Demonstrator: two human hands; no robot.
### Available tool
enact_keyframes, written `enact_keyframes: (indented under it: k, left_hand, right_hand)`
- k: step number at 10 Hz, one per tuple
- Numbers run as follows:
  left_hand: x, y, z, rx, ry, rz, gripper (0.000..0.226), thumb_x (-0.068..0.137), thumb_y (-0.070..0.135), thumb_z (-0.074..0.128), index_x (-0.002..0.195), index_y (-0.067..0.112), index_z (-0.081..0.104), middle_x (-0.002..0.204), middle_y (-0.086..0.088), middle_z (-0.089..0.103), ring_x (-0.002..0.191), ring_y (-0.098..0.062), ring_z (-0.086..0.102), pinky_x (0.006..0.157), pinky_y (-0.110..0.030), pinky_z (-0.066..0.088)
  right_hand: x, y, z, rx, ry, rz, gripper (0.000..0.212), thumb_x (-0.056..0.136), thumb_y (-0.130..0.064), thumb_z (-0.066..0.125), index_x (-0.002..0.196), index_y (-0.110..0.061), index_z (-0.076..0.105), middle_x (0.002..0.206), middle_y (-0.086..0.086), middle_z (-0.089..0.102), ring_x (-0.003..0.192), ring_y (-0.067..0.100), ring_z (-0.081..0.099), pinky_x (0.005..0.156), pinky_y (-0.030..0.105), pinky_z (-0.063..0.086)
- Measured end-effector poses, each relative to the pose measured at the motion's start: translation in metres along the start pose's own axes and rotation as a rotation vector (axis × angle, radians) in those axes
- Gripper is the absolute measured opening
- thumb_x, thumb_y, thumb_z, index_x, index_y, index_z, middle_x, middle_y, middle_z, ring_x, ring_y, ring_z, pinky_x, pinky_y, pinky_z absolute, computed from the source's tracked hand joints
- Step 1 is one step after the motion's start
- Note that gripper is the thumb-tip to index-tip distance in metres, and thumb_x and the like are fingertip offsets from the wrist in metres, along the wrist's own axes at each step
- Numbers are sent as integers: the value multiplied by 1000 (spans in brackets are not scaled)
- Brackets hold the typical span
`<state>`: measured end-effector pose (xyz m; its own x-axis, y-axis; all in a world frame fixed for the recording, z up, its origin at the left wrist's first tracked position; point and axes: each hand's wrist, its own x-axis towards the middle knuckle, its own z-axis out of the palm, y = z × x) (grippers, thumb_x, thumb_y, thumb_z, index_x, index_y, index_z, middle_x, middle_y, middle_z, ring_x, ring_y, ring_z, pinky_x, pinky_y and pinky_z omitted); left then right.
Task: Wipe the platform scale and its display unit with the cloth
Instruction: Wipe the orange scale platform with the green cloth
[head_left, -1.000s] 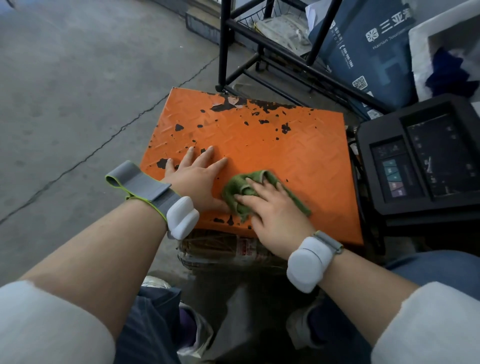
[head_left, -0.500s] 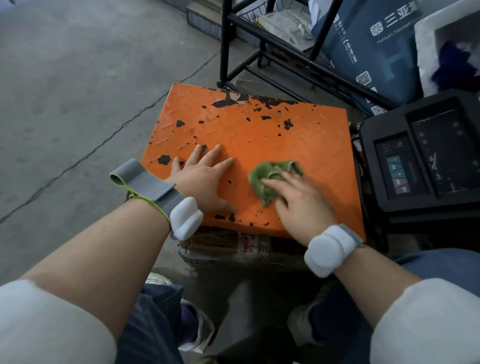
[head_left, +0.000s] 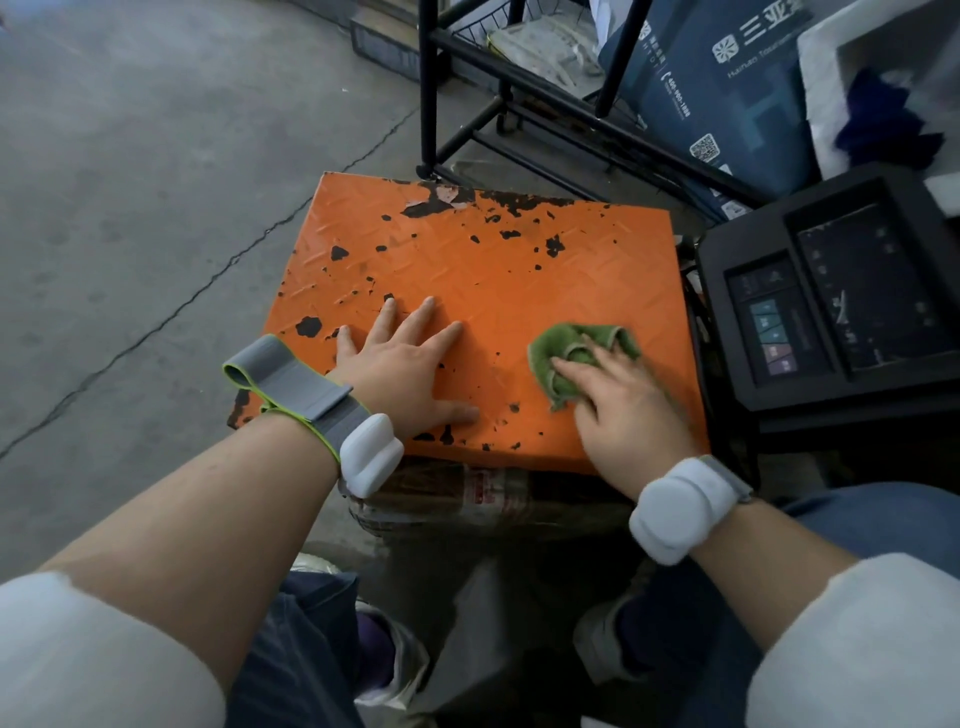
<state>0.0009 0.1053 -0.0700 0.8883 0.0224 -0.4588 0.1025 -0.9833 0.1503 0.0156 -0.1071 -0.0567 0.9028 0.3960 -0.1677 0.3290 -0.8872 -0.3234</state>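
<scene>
Pressing a crumpled green cloth (head_left: 576, 358) onto the orange scale (head_left: 493, 291), the right hand (head_left: 623, 410) lies over the cloth at the right of centre in the frame, its fingers fairly straight on top of the fabric; motion blur hides whether any finger curls round it. The cloth sits near the scale's right edge, towards its near side. The left hand (head_left: 405, 369) lies flat on the scale left of the cloth, fingers spread, thumb stretched along the near edge, apart from the cloth and holding nothing.

The scale fills the middle of the frame, a ribbed orange plate with black patches where the paint has flaked, thickest along its far edge and left side. It rests on a wrapped brown bundle (head_left: 467, 499) that shows below its near edge.

Just right of the scale, at the right edge of the frame, lies the black display unit (head_left: 831, 312), face up, with a dark screen and a few coloured keys.

Each wrist carries a white device (head_left: 371, 460) on a strap; the left strap is grey with a lime edge. White sleeves fill the lower corners.

A black rack (head_left: 519, 130) stands at the top of the frame beyond the scale, with a dark blue box (head_left: 727, 93) beside it at upper right. Grey concrete floor (head_left: 156, 182) fills the left side.
</scene>
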Motion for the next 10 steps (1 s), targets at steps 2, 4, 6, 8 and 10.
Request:
enact_keyframes:
  k: [2, 4, 6, 8, 10]
  left_hand:
    - [0, 5, -1, 10, 8, -33, 92, 76, 78, 40, 147, 41, -5, 157, 10, -18, 146, -27, -15, 114, -63, 3]
    - [0, 5, -2, 23, 8, -37, 91, 77, 75, 42, 147, 41, -5, 157, 9, -18, 146, -27, -15, 114, -63, 4]
    - [1, 6, -2, 13, 9, -39, 90, 78, 75, 42, 147, 41, -4, 157, 9, -17, 146, -27, -14, 114, -62, 4]
    - [1, 5, -2, 6, 13, -40, 90, 78, 74, 43, 148, 40, -3, 157, 9, -16, 146, -27, -14, 114, -62, 4]
    - [1, 6, -2, 5, 22, -40, 90, 78, 73, 44, 148, 40, -3, 158, 9, -16, 146, -27, -14, 114, -63, 4]
  right_hand:
    - [-18, 1, 11, -10, -65, -156, 47, 91, -17, 41, 136, -32, 47, 153, 0, 30, 144, 25, 22, 118, 36, 5]
    - [-10, 18, 3, -11, 57, 122, 48, 95, -16, 40, 141, -30, 39, 156, 4, 24, 144, 27, 17, 120, 44, 9]
    - [-19, 21, 7, 6, 27, 57, 48, 94, -14, 41, 139, -31, 41, 155, 2, 25, 144, 26, 20, 120, 41, 11]
    - [-24, 16, 12, -8, 53, 115, 49, 96, -16, 38, 143, -29, 35, 157, 5, 18, 145, 28, 12, 120, 42, 6]
    - [-9, 33, 5, 93, 160, 250, 48, 95, -14, 41, 142, -25, 39, 155, 8, 24, 144, 28, 17, 117, 45, 21]
